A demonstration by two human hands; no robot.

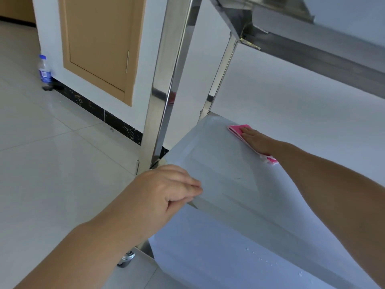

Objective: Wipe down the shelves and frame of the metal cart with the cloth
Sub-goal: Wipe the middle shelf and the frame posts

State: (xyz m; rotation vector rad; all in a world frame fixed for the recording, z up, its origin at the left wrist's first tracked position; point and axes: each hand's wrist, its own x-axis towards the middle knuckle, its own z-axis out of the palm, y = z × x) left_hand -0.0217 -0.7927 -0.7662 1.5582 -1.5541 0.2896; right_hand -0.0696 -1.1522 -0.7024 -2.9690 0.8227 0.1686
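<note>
The metal cart's middle shelf (218,163) fills the centre, a shiny flat steel sheet. A pink cloth (237,129) lies near its far corner. My right hand (257,140) presses flat on the cloth with straight fingers. My left hand (166,188) grips the shelf's near left edge, fingers on top and thumb beneath. A square steel upright (166,84) rises just behind my left hand. The lower shelf (208,257) shows below, with a few water drops. The upper shelf's underside (312,46) crosses the top right.
A caster wheel (126,260) sits under the cart's near left corner on the pale tiled floor (52,163). A plastic water bottle (44,71) stands by the white wall, beside a tan cabinet door (98,44). Black skirting runs along the wall.
</note>
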